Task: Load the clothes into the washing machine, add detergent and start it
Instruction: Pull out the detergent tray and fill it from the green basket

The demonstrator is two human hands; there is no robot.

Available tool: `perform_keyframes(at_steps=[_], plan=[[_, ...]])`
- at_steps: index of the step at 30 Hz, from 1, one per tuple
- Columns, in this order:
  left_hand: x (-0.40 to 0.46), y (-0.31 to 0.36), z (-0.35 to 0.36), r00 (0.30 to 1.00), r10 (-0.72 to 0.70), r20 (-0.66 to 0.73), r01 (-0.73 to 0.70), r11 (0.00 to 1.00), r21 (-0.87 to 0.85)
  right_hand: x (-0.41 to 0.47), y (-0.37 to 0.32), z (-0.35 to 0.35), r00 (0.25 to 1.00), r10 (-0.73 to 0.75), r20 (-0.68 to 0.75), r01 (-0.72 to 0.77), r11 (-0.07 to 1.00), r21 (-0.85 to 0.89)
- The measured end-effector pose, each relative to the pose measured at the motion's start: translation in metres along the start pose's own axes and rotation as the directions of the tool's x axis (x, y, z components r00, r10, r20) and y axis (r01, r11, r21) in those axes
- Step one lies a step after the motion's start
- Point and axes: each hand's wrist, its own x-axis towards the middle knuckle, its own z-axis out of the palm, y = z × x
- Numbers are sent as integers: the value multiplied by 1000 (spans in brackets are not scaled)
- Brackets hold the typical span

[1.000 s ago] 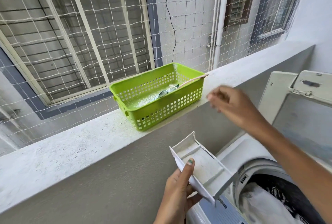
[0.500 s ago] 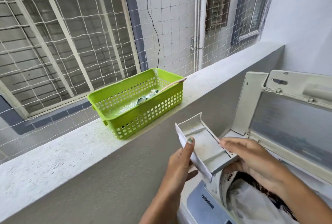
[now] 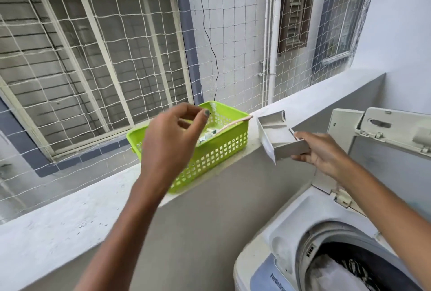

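Up close from the head camera, the right hand point(image 3: 323, 150) grips a white detergent drawer point(image 3: 278, 138), fingers curled around its near end, holding it in the air above the ledge point(image 3: 58, 225). The drawer is tilted and looks empty. The left hand point(image 3: 171, 143) hovers over a green basket point(image 3: 210, 157) on the ledge's edge, fingers loosely curled, holding nothing. Bottom right, the washing machine point(image 3: 275, 265) stands with its lid point(image 3: 382, 132) raised and clothes point(image 3: 342, 274) inside the drum.
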Motion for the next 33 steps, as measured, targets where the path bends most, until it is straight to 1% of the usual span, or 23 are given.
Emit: perform_keyframes(at_steps=[2, 4, 7, 9, 12, 14, 16, 18, 19, 20, 21, 22, 23, 24, 25, 26, 27, 28, 29, 30, 31, 32, 33], plan=[[24, -14, 1, 992, -73, 103, 60, 990, 127, 16, 2, 11, 1000, 24, 12, -24, 1000, -11], [42, -29, 5, 964, -142, 225, 101, 977, 186, 29, 4, 19, 999, 41, 9, -40, 999, -20], [56, -45, 13, 877, -215, 430, 160, 974, 160, 47, 9, 28, 999, 37, -25, -37, 999, -4], [60, -50, 18, 822, -249, 512, 182, 967, 178, 56, 12, 33, 998, 23, -50, -22, 1000, 17], [64, -55, 22, 780, -299, 549, 211, 953, 219, 67, 14, 39, 997, 12, -77, -13, 1000, -4], [66, -55, 24, 768, -315, 558, 225, 948, 225, 70, 15, 43, 993, -6, -119, -8, 993, -116], [69, -57, 26, 772, -307, 556, 205, 949, 240, 73, 15, 43, 985, -50, -167, 7, 968, -249], [71, -57, 28, 781, -300, 548, 179, 948, 264, 73, 13, 43, 981, -84, -177, 14, 930, -367], [72, -57, 29, 787, -297, 541, 163, 946, 282, 71, 11, 42, 975, -117, -187, 20, 890, -455], [73, -58, 29, 799, -292, 526, 144, 942, 303, 70, 9, 42, 960, -184, -213, 33, 826, -562], [74, -58, 28, 816, -282, 505, 121, 937, 329, 67, 5, 43, 923, -290, -251, 61, 757, -651], [74, -58, 28, 836, -268, 479, 96, 931, 352, 61, -1, 44, 868, -415, -272, 124, 712, -691], [75, -57, 26, 856, -249, 452, 77, 928, 365, 52, -10, 48, 807, -535, -250, 237, 681, -693], [77, -58, 25, 876, -232, 422, 66, 926, 372, 44, -19, 54, 755, -630, -181, 374, 641, -671], [79, -59, 23, 893, -217, 393, 59, 924, 377, 36, -29, 61, 726, -683, -82, 486, 594, -640], [81, -60, 21, 906, -208, 368, 57, 923, 381, 27, -38, 70, 712, -701, 37, 567, 544, -619], [84, -61, 19, 915, -202, 349, 58, 923, 381, 19, -45, 78, 705, -690, 164, 613, 477, -629], [85, -63, 17, 921, -197, 337, 62, 926, 373, 11, -49, 86, 704, -656, 273, 629, 398, -668], [86, -65, 15, 924, -195, 329, 69, 931, 357, 5, -52, 93, 715, -606, 349, 617, 313, -722], [87, -66, 14, 927, -191, 324, 75, 938, 339, 3, -53, 98, 736, -553, 389, 583, 227, -780], [87, -68, 13, 929, -187, 319, 80, 943, 322, 2, -53, 102, 766, -504, 398, 534, 154, -832], [87, -70, 12, 932, -182, 314, 83, 948, 306, 3, -52, 105, 801, -454, 390, 485, 110, -868], [87, -71, 12, 935, -178, 308, 85, 953, 291, 5, -51, 106, 834, -394, 386, 459, 107, -882]])
